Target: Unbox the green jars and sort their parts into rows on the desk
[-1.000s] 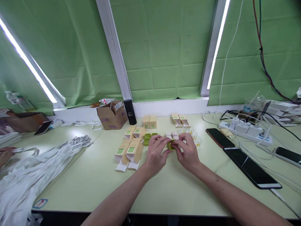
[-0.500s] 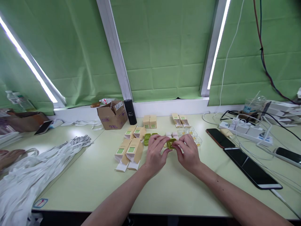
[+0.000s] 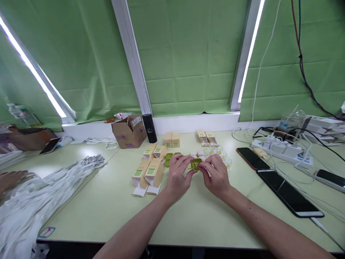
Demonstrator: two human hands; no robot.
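Observation:
Between my two hands is a small olive-green plastic case (image 3: 196,163), hollow side towards me. My left hand (image 3: 178,175) pinches its left edge, and my right hand (image 3: 215,173) grips its right edge with thumb and fingers. Whatever lies inside the case is too small to make out. More green cases (image 3: 168,158) rest just behind my left hand. Clear plastic pieces with yellowish centres (image 3: 225,161) lie behind my right hand, and pale pink pieces (image 3: 199,154) sit beyond the held case.
Left of my hands stand several beige cartons (image 3: 154,172) with open flaps. Behind are a cardboard box (image 3: 129,135) and a black cylinder (image 3: 149,128). Phones (image 3: 289,192) and a power strip (image 3: 281,153) lie right. Another person's hand (image 3: 12,180) touches white straps (image 3: 51,190) at far left.
The green case has tilted slightly, showing more of its inside. My hands have stayed almost in place. At far left, the other person's hand has shifted a little.

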